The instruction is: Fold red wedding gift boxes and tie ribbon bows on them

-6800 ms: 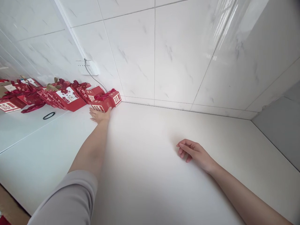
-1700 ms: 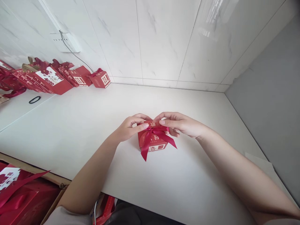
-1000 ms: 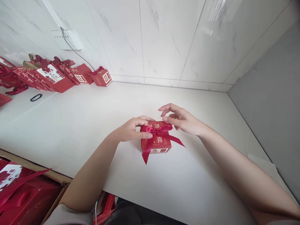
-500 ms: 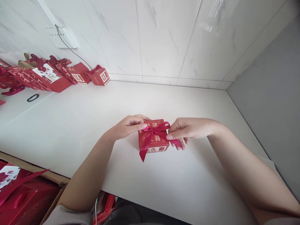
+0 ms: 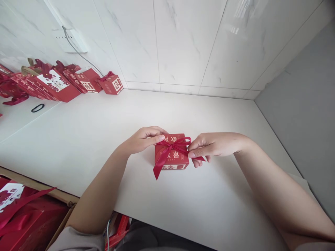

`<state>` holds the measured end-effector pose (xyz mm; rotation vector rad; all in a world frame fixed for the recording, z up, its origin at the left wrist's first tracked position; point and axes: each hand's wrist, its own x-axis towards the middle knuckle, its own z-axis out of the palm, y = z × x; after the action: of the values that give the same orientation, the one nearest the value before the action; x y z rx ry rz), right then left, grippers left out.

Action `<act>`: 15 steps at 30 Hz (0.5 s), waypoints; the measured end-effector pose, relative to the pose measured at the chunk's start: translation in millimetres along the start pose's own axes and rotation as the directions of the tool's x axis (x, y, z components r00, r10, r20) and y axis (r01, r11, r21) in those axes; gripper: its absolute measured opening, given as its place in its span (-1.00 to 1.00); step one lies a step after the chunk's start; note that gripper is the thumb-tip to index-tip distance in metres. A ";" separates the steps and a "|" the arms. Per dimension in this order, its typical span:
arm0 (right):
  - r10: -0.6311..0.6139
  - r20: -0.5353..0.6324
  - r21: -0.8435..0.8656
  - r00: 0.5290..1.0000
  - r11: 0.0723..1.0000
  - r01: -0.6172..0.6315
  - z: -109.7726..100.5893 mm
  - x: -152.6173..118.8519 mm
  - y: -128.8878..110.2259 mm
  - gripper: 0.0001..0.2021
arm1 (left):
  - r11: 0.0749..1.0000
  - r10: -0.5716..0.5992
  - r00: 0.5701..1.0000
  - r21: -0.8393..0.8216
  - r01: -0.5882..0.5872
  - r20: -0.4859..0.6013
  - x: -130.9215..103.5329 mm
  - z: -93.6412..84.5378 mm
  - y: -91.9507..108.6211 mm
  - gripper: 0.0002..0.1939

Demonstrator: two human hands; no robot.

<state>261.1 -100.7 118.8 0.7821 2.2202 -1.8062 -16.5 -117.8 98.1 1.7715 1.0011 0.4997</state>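
A small red gift box with white lettering sits on the white table in front of me. Across its top lies a dark red satin ribbon tied in a bow, one tail hanging over the front edge. My left hand grips the box at its far left corner, thumb on top by the bow's left loop and fingers partly hidden behind. At the right side, my right hand pinches the ribbon's other tail between thumb and fingers, and the tail's pointed end sticks out past them.
Along the wall at the back left stand a finished red box, another red box and several red gift bags. A black hair tie lies near them. Lower left, a cardboard carton holds red bags with ribbons.
My right hand has slid slightly along the right ribbon tail. The front tail has swung a little left, and the left hand stays on the box.
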 end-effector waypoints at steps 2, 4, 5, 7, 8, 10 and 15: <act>-0.002 -0.006 -0.011 1.000 1.000 0.002 0.3 -0.7 -0.1 -0.64 | 1.000 0.003 1.000 0.007 -0.003 -0.002 -0.2 -0.2 -0.3 -0.67; -0.008 -0.012 -0.026 1.000 1.000 0.008 0.6 -1.8 -0.3 -0.65 | 1.000 0.001 1.000 0.015 -0.001 -0.003 -0.4 -0.7 -0.1 -0.67; -0.009 -0.011 -0.033 1.000 0.999 0.008 0.7 -2.4 -0.4 -0.66 | 1.000 -0.002 1.000 0.018 0.002 -0.003 -0.5 -0.9 0.2 -0.67; 0.001 -0.006 -0.048 1.000 0.999 -0.001 0.7 -3.9 -0.7 -0.68 | 1.000 -0.004 1.000 0.024 0.004 -0.001 -0.6 -1.0 1.5 -0.68; 0.008 -0.003 -0.058 1.000 0.998 -0.008 0.5 -4.6 -0.9 -0.69 | 1.000 -0.002 1.000 0.026 0.002 0.000 -0.7 -1.0 2.3 -0.67; 0.020 -0.002 -0.076 1.000 0.997 -0.020 0.3 -5.5 -1.3 -0.70 | 1.000 0.003 1.000 0.028 -0.003 0.002 -0.6 -0.4 3.7 -0.65; 0.059 0.005 -0.096 0.998 0.994 -0.059 0.4 -5.9 -2.5 -0.68 | 1.000 0.003 0.999 0.016 -0.003 0.034 0.0 4.3 3.8 -0.64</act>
<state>264.7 -103.0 123.4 0.8113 2.2357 -1.6599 -11.9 -120.8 99.8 1.7900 0.9813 0.4630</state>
